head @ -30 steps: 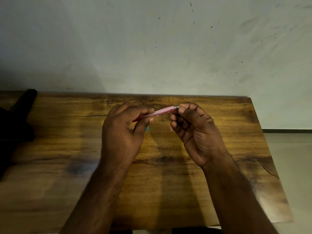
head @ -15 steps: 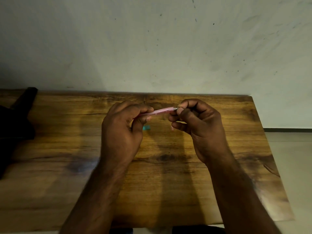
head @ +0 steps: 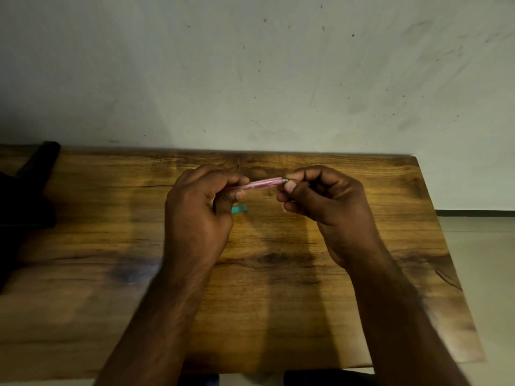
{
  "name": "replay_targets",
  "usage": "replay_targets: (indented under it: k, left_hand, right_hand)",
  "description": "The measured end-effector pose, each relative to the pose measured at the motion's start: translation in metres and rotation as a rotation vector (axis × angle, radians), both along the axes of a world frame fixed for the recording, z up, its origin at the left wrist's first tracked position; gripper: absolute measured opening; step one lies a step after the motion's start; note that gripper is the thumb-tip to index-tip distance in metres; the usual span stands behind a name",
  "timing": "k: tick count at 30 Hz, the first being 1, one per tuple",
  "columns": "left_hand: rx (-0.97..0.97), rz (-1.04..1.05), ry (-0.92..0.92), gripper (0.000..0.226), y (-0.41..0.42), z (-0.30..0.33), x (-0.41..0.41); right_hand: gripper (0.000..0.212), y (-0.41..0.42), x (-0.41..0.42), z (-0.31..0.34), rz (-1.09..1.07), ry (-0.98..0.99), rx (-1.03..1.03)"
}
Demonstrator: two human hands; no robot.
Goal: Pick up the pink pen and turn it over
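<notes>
A slim pink pen (head: 262, 183) is held level above the wooden table (head: 362, 274), near its far edge. My left hand (head: 199, 215) grips the pen's left end with curled fingers and thumb. My right hand (head: 326, 210) pinches the pen's right tip between thumb and forefinger; its other fingers are curled. A small teal piece (head: 240, 209) lies on the table just below the pen, partly hidden behind my left thumb.
A dark object (head: 25, 196) sits at the table's far left. A pale, speckled wall (head: 250, 73) rises directly behind the table. The table's right edge drops to a light floor (head: 479, 260).
My right hand has turned from palm-up to a tighter pinch on the pen's tip. The pen stays nearly in place, and more of the teal piece shows.
</notes>
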State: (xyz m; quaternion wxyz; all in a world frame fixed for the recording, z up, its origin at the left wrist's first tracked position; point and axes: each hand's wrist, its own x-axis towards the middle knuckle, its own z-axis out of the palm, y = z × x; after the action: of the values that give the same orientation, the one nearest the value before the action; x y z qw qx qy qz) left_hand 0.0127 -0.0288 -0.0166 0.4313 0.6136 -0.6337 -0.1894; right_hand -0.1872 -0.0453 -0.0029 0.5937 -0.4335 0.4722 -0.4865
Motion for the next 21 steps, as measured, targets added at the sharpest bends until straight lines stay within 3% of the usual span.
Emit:
replay_targets:
  k: [4, 8, 14, 21]
  left_hand:
    - [0.010, 0.017, 0.021, 0.021, 0.000, 0.002, -0.002]
    - [0.010, 0.030, 0.029, 0.021, 0.000, 0.006, -0.002]
    - [0.011, 0.070, 0.036, 0.023, -0.001, 0.008, 0.001]
    - [0.017, 0.072, 0.041, 0.022, -0.002, 0.009, 0.003]
  right_hand:
    - [0.014, -0.003, -0.004, -0.006, -0.128, 0.058, -0.003]
    - [0.014, -0.004, -0.006, -0.020, -0.259, 0.540, -0.026]
    - [0.023, 0.003, 0.016, -0.027, -0.065, 1.021, -0.126]
    - [0.025, 0.007, 0.028, -0.021, -0.048, 1.192, -0.220]
